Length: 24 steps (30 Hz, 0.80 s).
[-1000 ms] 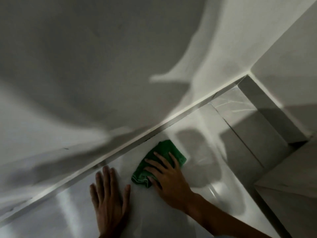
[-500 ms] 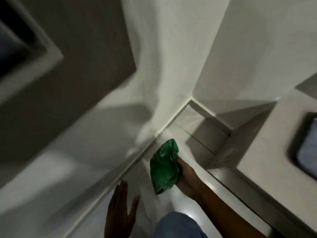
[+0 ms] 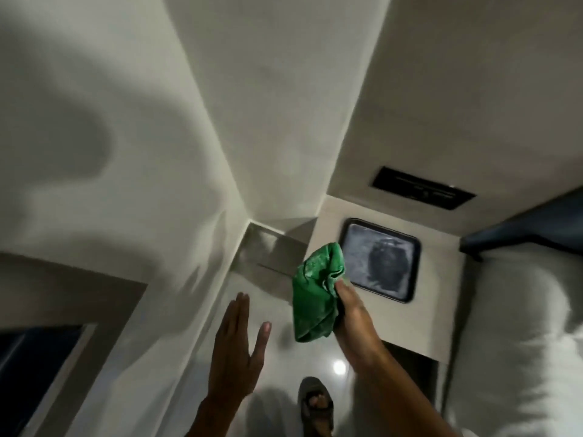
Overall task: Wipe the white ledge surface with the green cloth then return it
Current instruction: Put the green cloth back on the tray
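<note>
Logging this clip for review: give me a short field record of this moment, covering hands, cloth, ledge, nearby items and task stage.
left hand: open, fingers spread, holding nothing, in the air
right hand: gripping the green cloth, lifted off the surface
cloth state: bunched, hanging from the grip
ledge: white, in the corner below the walls, nothing on it
nearby: dark-rimmed tray on the counter to the right; a sandalled foot on the floor
task stage: cloth off the ledge, not yet put back
</note>
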Each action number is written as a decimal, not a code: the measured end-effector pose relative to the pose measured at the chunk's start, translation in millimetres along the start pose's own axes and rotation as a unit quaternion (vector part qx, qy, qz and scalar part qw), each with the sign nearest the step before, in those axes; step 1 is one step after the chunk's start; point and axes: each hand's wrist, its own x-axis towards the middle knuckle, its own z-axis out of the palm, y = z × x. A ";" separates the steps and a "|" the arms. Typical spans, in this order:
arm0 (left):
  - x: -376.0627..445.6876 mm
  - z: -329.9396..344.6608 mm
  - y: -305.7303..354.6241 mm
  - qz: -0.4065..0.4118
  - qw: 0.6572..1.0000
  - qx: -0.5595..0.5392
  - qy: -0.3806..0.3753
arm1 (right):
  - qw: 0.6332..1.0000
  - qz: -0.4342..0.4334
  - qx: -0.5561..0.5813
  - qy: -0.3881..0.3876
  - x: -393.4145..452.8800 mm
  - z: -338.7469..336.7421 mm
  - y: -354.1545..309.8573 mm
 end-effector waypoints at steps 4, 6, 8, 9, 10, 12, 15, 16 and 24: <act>34.0 24.3 79.8 0.060 0.997 -0.039 -0.026 | 0.990 -0.045 -0.058 0.118 -15.0 -77.2 -60.3; 55.9 44.0 108.3 0.077 0.996 -0.039 -0.030 | 0.977 -0.074 -0.093 0.176 -7.3 -109.6 -74.7; 78.3 67.1 125.7 0.095 0.994 -0.039 -0.044 | 0.964 -0.101 -0.119 0.215 10.1 -133.9 -81.8; 91.8 81.6 131.2 0.100 0.993 -0.040 -0.055 | 0.959 -0.111 -0.131 0.224 22.0 -144.7 -84.1; 105.8 95.6 135.1 0.105 0.992 -0.036 -0.066 | 0.956 -0.121 -0.144 0.225 35.4 -154.4 -85.3; 133.6 128.1 139.1 0.119 0.989 -0.019 -0.082 | 0.951 -0.137 -0.183 0.207 61.7 -172.1 -87.9; 165.4 158.6 139.1 0.150 0.984 0.022 -0.092 | 0.918 -0.201 -0.317 0.131 88.9 -189.2 -93.6; 174.1 169.7 137.3 0.160 0.982 0.032 -0.094 | 0.885 -0.229 -0.391 0.101 99.8 -199.6 -89.7; 218.1 231.3 116.4 0.216 0.965 0.097 -0.111 | 0.691 -0.128 -0.701 -0.122 143.1 -266.6 -8.8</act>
